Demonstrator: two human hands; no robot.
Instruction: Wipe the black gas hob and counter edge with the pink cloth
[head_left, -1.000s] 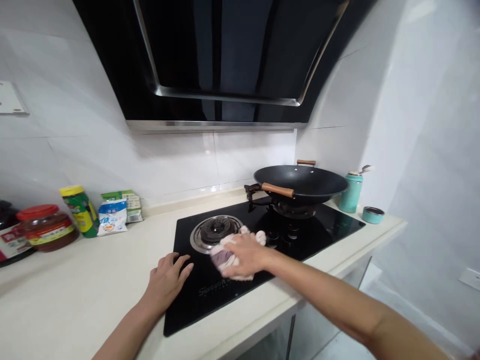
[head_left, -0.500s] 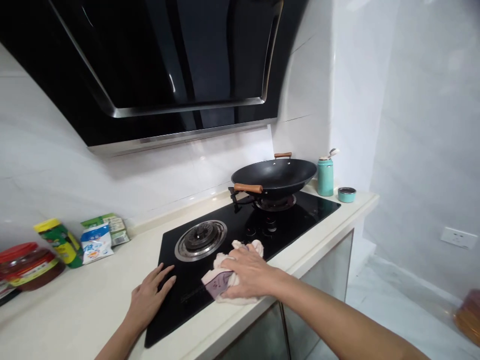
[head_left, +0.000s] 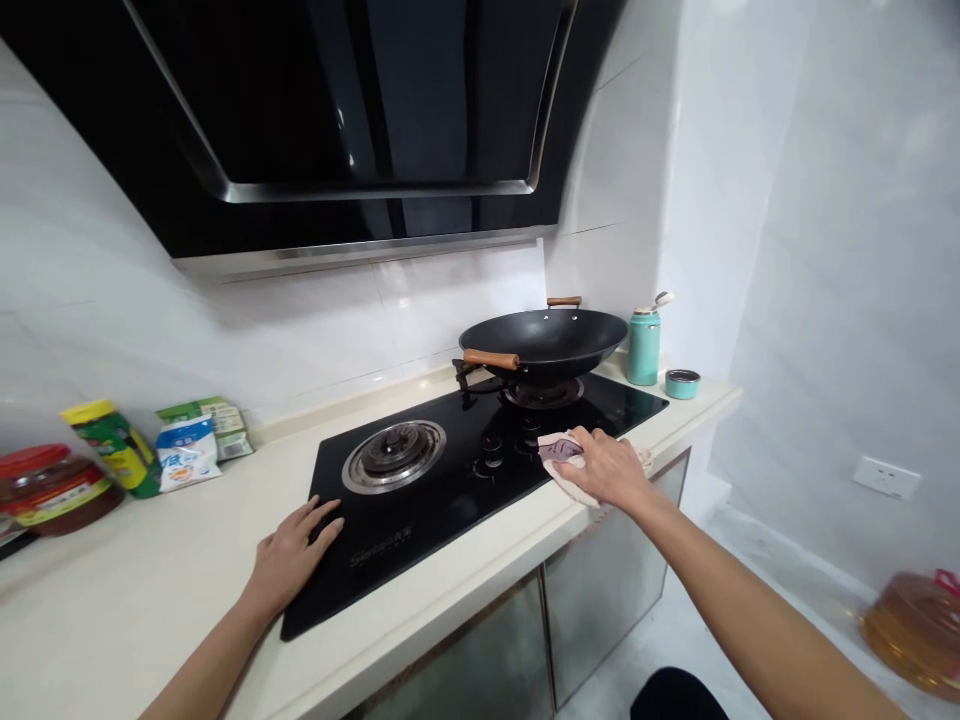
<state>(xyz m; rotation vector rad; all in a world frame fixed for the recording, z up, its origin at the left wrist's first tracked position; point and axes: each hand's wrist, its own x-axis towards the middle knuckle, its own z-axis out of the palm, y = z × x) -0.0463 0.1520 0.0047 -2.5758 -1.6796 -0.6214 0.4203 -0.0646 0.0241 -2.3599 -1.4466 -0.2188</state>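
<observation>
My left hand (head_left: pixel 289 560) lies flat, fingers spread, on the hob's (head_left: pixel 450 480) near corner, while my right hand (head_left: pixel 611 468) presses its grip closed over the cloth (head_left: pixel 561 452) at the bench (head_left: pixel 487 590) edge (risk: sliding off, or knocking the wok handle (head_left: pixel 491 358) beyond).

wok (head_left: pixel 546 343) on hob (head_left: pixel 480 470), flask (head_left: pixel 643 346) right

wok (head_left: pixel 547 343) on right burner | teal flask (head_left: pixel 643 346) by wall | red-lidded jar (head_left: pixel 52 490) far left
</observation>
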